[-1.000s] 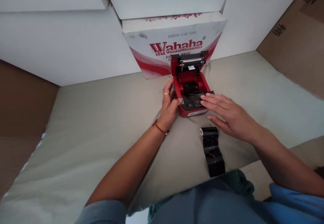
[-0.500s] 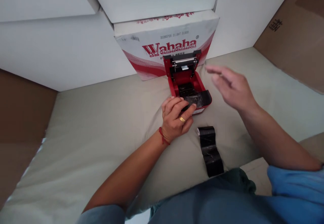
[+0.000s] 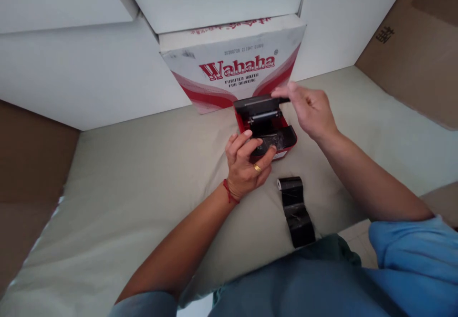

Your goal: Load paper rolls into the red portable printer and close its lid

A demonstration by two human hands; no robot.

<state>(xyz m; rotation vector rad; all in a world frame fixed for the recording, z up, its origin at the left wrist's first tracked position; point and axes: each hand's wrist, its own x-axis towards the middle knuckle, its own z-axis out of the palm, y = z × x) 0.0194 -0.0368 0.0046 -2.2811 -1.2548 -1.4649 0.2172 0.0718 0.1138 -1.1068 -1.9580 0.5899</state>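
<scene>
A small red and black label printer stands with its lid partly raised. My right hand is at the lid's upper right corner, its fingers closed on the edge. At the printer's front, my left hand presses its fingertips on a black glossy strip that lies over the front edge. That hand's thumb is mostly hidden. A second black strip, partly unrolled from a white-cored roll, lies on the cloth between the printer and my body.
Behind the printer stands a white and red Wahaha water carton, close to the lid. White boxes line the back. Brown cardboard stands on the right and more brown cardboard on the left. A pale green cloth covers the surface.
My left hand has moved from the printer's left side onto the strip at its front. My right hand has left the strip and swung the lid forward and partly down.
</scene>
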